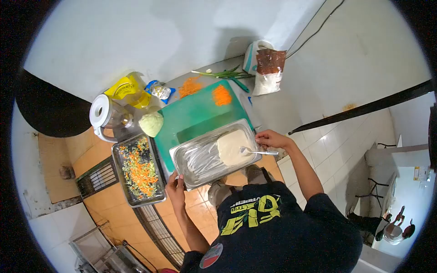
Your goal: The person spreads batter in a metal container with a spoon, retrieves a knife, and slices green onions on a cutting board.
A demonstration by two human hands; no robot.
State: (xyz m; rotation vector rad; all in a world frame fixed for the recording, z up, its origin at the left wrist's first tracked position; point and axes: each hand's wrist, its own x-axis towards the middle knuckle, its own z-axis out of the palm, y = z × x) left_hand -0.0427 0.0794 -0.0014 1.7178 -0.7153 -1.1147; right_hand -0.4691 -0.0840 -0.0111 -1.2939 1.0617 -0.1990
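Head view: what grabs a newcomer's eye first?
The shiny rectangular steel pan with pale batter sits mid-frame, tilted over the green cutting board. The left hand grips its near corner; the right hand holds a metal spoon in the batter. Left of it lies a dark tray of chopped orange-green vegetables.

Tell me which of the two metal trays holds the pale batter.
The larger tray, on the green cutting board, gripped by the left hand while the right hand spoons batter. The other tray holds chopped vegetables.

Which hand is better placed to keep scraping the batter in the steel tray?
Right. The right hand already holds the spoon in the batter, while the left hand grips the steel tray at its near edge.
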